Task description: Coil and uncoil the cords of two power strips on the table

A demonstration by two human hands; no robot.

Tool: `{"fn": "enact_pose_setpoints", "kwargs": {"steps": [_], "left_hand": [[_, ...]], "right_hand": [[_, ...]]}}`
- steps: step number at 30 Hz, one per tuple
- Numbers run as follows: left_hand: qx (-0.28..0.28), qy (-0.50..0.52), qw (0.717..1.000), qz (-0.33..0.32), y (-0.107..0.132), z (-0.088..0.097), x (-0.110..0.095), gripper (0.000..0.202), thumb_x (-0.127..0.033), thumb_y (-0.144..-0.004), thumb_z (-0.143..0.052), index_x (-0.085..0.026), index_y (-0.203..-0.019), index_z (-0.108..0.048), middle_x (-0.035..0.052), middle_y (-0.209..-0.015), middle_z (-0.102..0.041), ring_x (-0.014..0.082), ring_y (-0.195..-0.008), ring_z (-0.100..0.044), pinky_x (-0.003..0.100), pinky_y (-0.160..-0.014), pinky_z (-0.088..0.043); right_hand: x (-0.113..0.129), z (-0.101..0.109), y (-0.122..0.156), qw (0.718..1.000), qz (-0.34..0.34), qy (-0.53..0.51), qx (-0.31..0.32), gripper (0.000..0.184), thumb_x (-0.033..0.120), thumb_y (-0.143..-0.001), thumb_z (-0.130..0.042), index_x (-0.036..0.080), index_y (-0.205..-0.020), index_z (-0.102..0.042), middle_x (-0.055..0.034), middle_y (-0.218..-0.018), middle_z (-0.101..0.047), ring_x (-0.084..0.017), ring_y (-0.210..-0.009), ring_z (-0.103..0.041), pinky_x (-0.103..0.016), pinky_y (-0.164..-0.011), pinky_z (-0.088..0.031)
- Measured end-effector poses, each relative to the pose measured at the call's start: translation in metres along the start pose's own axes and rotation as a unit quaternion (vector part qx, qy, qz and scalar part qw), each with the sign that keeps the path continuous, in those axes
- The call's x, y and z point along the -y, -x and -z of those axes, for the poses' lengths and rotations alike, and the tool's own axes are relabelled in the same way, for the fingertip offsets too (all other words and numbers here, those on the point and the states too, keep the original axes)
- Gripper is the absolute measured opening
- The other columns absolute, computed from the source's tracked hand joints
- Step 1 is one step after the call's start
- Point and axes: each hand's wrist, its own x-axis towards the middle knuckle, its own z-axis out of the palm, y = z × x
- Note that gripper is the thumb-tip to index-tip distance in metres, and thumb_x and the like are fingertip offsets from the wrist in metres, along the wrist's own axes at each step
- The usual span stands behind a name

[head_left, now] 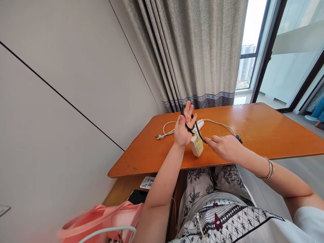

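A black power cord (197, 130) is looped around my left hand (183, 130), which is raised above the table with its palm up and its fingers partly spread. The cord runs into the top of a cream power strip (196, 145) just below that hand, near the table's front edge. On the right, my right hand (224, 146) pinches another stretch of the same cord between thumb and fingers. A black plug (238, 139) shows beyond my right wrist; what it joins is partly hidden. Behind my left hand lies a white power strip (199, 125), partly covered.
A white cord (220, 123) curves over the orange-brown table (265, 135), and a white plug (160, 137) lies on the left. Below are a pink bag (101, 219), a dark phone-like object (138, 196) and a white printed item (147, 182). A curtain (202, 50) hangs behind.
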Motion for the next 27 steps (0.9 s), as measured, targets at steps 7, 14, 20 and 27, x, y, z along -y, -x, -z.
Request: {"fn": "enact_pose_setpoints", "kwargs": {"steps": [7, 14, 20, 27], "left_hand": [[0.040, -0.009, 0.996, 0.076, 0.007, -0.007, 0.002, 0.046, -0.055, -0.088, -0.063, -0.019, -0.066, -0.045, 0.0096, -0.136, -0.064, 0.0248, -0.122, -0.064, 0.028, -0.088, -0.056], [0.091, -0.029, 0.982, 0.162, 0.012, -0.003, -0.001, 0.041, -0.049, -0.087, -0.067, -0.019, -0.068, -0.048, -0.0023, -0.065, -0.062, 0.0056, -0.041, -0.048, 0.019, -0.040, -0.034], [0.167, -0.021, 0.959, 0.227, 0.012, -0.005, -0.004, 0.048, -0.059, -0.086, -0.064, -0.016, -0.069, -0.052, -0.0020, -0.053, -0.056, 0.0018, -0.030, -0.028, 0.018, -0.033, -0.014], [0.199, 0.089, 0.921, 0.323, 0.009, 0.009, -0.011, 0.055, -0.056, -0.095, -0.053, -0.019, -0.060, -0.035, -0.0094, -0.043, -0.031, 0.0003, -0.030, -0.012, 0.015, -0.033, -0.015]], "right_hand": [[0.003, 0.020, -0.009, 0.986, 0.123, 0.004, -0.110, 0.030, 0.015, -0.101, -0.039, 0.015, -0.108, -0.068, -0.0042, -0.076, -0.062, -0.012, -0.056, -0.051, -0.031, -0.049, -0.023], [-0.022, 0.042, -0.028, 0.956, 0.086, -0.130, -0.250, 0.029, 0.036, -0.103, -0.045, 0.024, -0.106, -0.072, -0.0041, -0.094, -0.066, -0.013, -0.077, -0.059, -0.026, -0.059, -0.036], [-0.048, 0.049, -0.047, 0.923, 0.049, -0.255, -0.282, 0.037, 0.046, -0.088, -0.069, 0.021, -0.116, -0.071, -0.0063, -0.102, -0.061, -0.015, -0.078, -0.056, -0.028, -0.067, -0.044], [-0.067, 0.038, -0.055, 0.891, 0.066, -0.402, -0.199, 0.037, 0.045, -0.085, -0.072, 0.019, -0.112, -0.074, -0.0068, -0.097, -0.066, -0.013, -0.073, -0.054, -0.028, -0.066, -0.044]]}}
